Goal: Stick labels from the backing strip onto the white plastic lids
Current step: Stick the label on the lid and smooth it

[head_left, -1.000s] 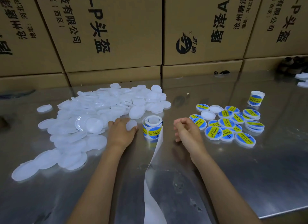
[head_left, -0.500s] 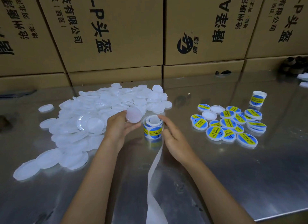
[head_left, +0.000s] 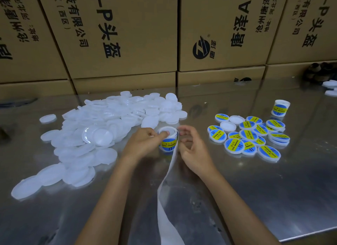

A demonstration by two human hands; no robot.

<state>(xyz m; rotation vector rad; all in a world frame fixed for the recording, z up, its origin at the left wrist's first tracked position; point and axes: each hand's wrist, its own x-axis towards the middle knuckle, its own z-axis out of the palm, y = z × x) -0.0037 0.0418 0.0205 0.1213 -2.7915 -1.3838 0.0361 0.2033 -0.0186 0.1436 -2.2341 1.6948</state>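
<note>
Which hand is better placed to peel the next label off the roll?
The right hand, probably. Its curled fingers sit at the label roll beside the trailing backing strip and hold nothing visible, while the left hand rests on the roll's top, steadying it.

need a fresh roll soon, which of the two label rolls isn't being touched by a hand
The label roll standing alone at far right, behind the labelled lids. The other roll sits between both hands, the left hand touching it.

A shiny metal surface carries a big heap of plain white lids on the left, a cluster of labelled lids on the right, two label rolls, and a trailing white backing strip.
</note>
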